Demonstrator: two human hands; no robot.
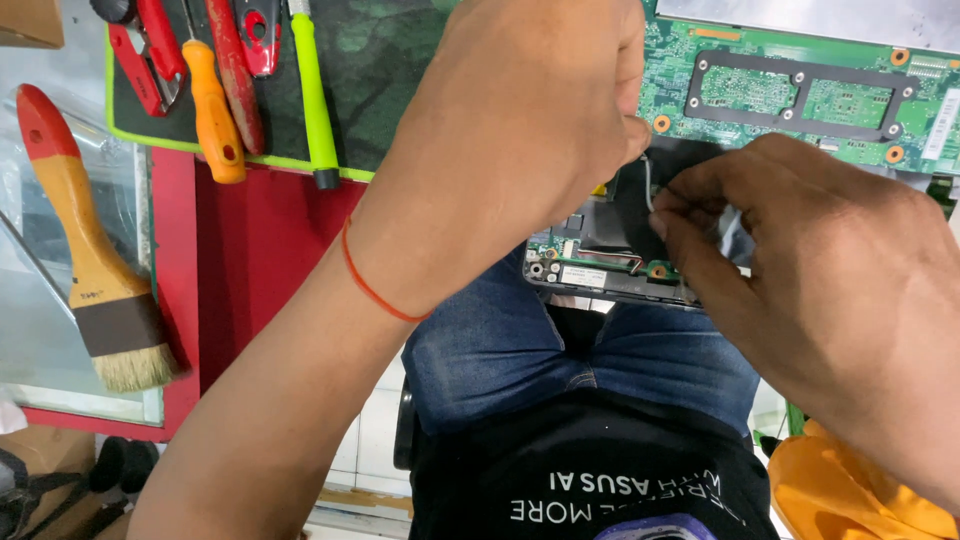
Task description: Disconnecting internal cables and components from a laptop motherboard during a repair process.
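Head view looks down on a red surface [250,240] with a dark green-edged mat [370,90] spread over its far part. A green circuit board [790,90] lies at the surface's near edge, its lower corner jutting out over the person's blue-jeaned lap [520,350]. Along the mat's far left edge sit red-handled pliers [150,50], an orange screwdriver [212,110], a red-handled tool [235,75] and a lime-green screwdriver [312,100]. A wooden-handled paintbrush [90,250] rests on a clear plastic sheet [60,330] at the left edge.

Left hand [520,140], a red thread [375,290] around its wrist, covers much of the board's left side; its grip is curled down, but what the fingertips touch is hidden. Right hand [800,260] comes in from the right, thumb and forefinger pinched on a thin pale wire [648,185] rising from the board's dark section.
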